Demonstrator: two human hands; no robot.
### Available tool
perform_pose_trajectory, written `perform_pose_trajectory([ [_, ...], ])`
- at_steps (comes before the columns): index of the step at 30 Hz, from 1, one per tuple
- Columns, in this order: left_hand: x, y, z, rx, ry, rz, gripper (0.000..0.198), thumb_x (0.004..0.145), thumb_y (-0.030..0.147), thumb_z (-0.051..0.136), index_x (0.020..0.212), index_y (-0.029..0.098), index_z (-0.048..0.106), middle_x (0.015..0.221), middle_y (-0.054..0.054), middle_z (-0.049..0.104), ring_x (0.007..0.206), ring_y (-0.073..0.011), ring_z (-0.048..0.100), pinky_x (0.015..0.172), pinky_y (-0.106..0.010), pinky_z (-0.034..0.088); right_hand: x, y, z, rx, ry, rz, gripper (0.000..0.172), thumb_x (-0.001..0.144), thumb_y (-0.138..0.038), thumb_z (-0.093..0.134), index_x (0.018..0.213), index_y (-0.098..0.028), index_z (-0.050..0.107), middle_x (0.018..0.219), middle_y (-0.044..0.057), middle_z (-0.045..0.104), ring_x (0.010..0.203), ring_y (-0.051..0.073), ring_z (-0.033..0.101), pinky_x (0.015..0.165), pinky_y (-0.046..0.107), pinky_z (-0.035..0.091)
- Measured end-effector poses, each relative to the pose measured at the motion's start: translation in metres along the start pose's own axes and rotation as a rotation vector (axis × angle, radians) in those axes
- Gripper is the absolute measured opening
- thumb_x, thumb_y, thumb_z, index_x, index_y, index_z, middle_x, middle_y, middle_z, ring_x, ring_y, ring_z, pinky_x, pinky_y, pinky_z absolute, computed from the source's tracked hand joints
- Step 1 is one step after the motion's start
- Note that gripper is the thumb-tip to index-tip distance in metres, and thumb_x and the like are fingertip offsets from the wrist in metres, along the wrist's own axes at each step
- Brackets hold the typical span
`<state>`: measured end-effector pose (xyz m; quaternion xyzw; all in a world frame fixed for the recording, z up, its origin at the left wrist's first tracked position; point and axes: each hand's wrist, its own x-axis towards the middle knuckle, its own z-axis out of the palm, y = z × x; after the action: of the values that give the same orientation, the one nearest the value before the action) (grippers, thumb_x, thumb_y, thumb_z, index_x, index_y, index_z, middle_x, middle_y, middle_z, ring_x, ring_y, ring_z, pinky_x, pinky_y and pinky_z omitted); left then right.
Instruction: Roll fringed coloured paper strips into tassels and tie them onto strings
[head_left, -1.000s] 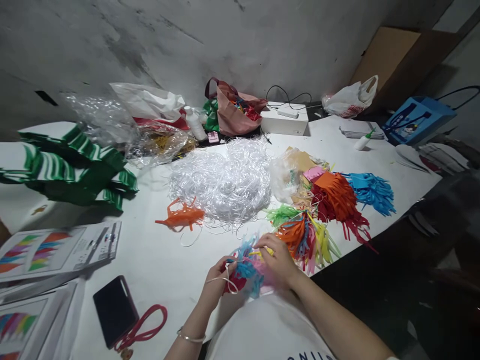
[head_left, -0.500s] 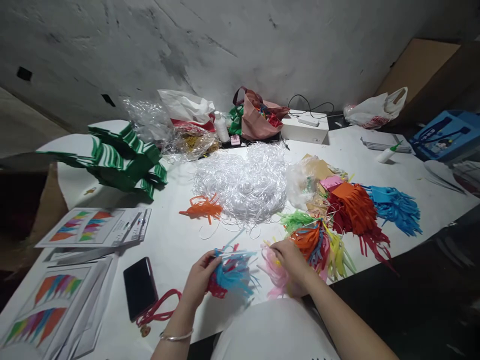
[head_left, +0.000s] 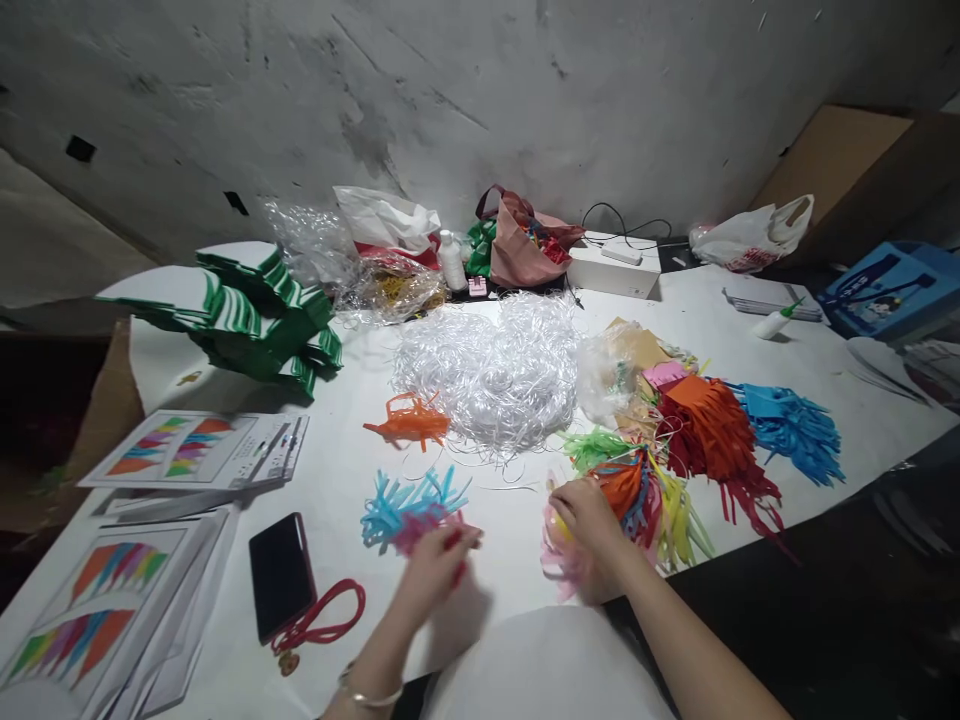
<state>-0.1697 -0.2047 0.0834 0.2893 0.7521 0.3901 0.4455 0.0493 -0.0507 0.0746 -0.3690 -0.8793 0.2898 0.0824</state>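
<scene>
My left hand (head_left: 435,565) is closed on a strip of red fringed paper (head_left: 424,527), smeared by motion. Against it, a light blue paper fringe (head_left: 401,505) lies on the white table. My right hand (head_left: 589,515) has its fingers pinched together over pink fringed paper (head_left: 559,555), which partly hides beneath the hand. Beside my right hand is a bundle of mixed tassels, with an orange tassel (head_left: 622,497) and yellow strips (head_left: 682,525). Farther off sits an orange fringe (head_left: 409,422), left of a heap of white string (head_left: 495,375).
A phone (head_left: 283,577) with a red cord (head_left: 330,615) and printed sheets (head_left: 199,447) lie at left. Green-edged stacks (head_left: 255,315) stand behind. Red-orange tassels (head_left: 709,425) and blue tassels (head_left: 791,430) lie right, near a glue bottle (head_left: 776,320). Bags line the wall.
The blue fringe has left my left hand and now lies farther left on the table. My left hand has shifted right and nearer with the red fringe. My right hand has hardly moved.
</scene>
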Motion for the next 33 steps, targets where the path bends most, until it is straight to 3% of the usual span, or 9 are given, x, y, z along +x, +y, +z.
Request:
perform_pose_trajectory([
  [2,-0.002,0.009,0.044,-0.203,-0.2,-0.087,0.043,0.07,0.058,0.067,0.075,0.015,0.073,0.073,-0.007,0.07,0.069,-0.0194,0.062,0.064,-0.028,0.047,-0.007,-0.013,0.005,0.018,-0.026,-0.153,0.018,0.093,-0.023,0.052,0.086,-0.02,0.068,0.085,0.004,0.068,0.086,0.019,0.058,0.086,0.032,0.035],
  [6,0.006,0.017,0.084,-0.645,-0.196,-0.228,0.051,0.064,0.056,0.074,0.09,0.013,0.07,0.068,0.0,0.064,0.045,-0.0059,0.043,0.047,-0.02,0.036,-0.025,-0.025,0.011,-0.008,-0.104,-0.319,0.019,0.094,-0.02,0.049,0.087,-0.02,0.066,0.086,0.005,0.065,0.087,0.019,0.055,0.084,0.032,0.036],
  [12,0.003,0.019,0.06,-0.652,-0.102,-0.176,0.045,0.064,0.053,0.076,0.085,0.014,0.069,0.07,0.001,0.063,0.043,-0.0038,0.039,0.044,-0.018,0.034,-0.036,-0.007,-0.004,0.08,-0.264,-0.156,0.02,0.089,-0.019,0.054,0.076,-0.019,0.07,0.081,0.005,0.066,0.081,0.019,0.058,0.077,0.03,0.039],
  [16,-0.015,0.025,0.061,-0.429,-0.127,-0.053,0.039,0.072,0.054,0.068,0.08,0.016,0.072,0.077,-0.006,0.07,0.062,-0.0148,0.058,0.063,-0.026,0.047,-0.021,-0.014,-0.012,0.496,-0.116,-0.007,0.026,0.091,-0.034,0.053,0.083,-0.02,0.072,0.093,0.007,0.066,0.091,0.02,0.059,0.083,0.031,0.042],
  [19,-0.025,0.029,0.071,-0.269,-0.15,0.117,0.032,0.075,0.05,0.066,0.073,0.019,0.073,0.081,-0.008,0.072,0.081,-0.0224,0.063,0.079,-0.031,0.048,-0.004,-0.036,-0.009,0.879,-0.127,0.172,0.041,0.088,-0.053,0.053,0.082,-0.017,0.071,0.083,0.006,0.067,0.082,0.019,0.06,0.077,0.031,0.045],
  [22,-0.028,0.028,0.078,-0.189,-0.178,0.178,0.029,0.077,0.047,0.063,0.069,0.021,0.072,0.075,-0.006,0.07,0.076,-0.0223,0.061,0.075,-0.031,0.047,0.012,-0.058,-0.006,1.279,-0.145,0.313,0.043,0.075,-0.056,0.068,0.086,-0.015,0.069,0.073,0.004,0.065,0.07,0.016,0.059,0.07,0.029,0.045],
  [25,-0.027,0.022,0.079,-0.239,-0.197,0.086,0.033,0.076,0.05,0.064,0.068,0.018,0.069,0.066,-0.004,0.065,0.062,-0.0178,0.056,0.06,-0.027,0.045,0.02,-0.07,-0.011,1.508,-0.03,0.375,0.042,0.067,-0.052,0.077,0.084,-0.015,0.066,0.061,-0.003,0.055,0.054,0.01,0.051,0.058,0.025,0.041],
  [30,-0.024,0.016,0.074,-0.41,-0.22,-0.076,0.038,0.073,0.049,0.068,0.089,0.015,0.066,0.067,-0.001,0.06,0.049,-0.0098,0.046,0.049,-0.022,0.037,0.013,-0.071,-0.025,1.484,-0.042,0.271,0.035,0.074,-0.05,0.071,0.081,-0.017,0.061,0.053,-0.01,0.035,0.043,0.005,0.026,0.044,0.02,0.02],
  [33,-0.025,0.022,0.069,-0.499,-0.187,-0.043,0.044,0.071,0.04,0.072,0.108,0.019,0.06,0.088,-0.002,0.061,0.059,-0.0094,0.052,0.057,-0.022,0.042,0.001,-0.07,-0.023,1.302,0.003,0.243,0.031,0.078,-0.048,0.069,0.083,-0.018,0.061,0.056,-0.009,0.034,0.047,0.006,0.026,0.046,0.021,0.021],
])
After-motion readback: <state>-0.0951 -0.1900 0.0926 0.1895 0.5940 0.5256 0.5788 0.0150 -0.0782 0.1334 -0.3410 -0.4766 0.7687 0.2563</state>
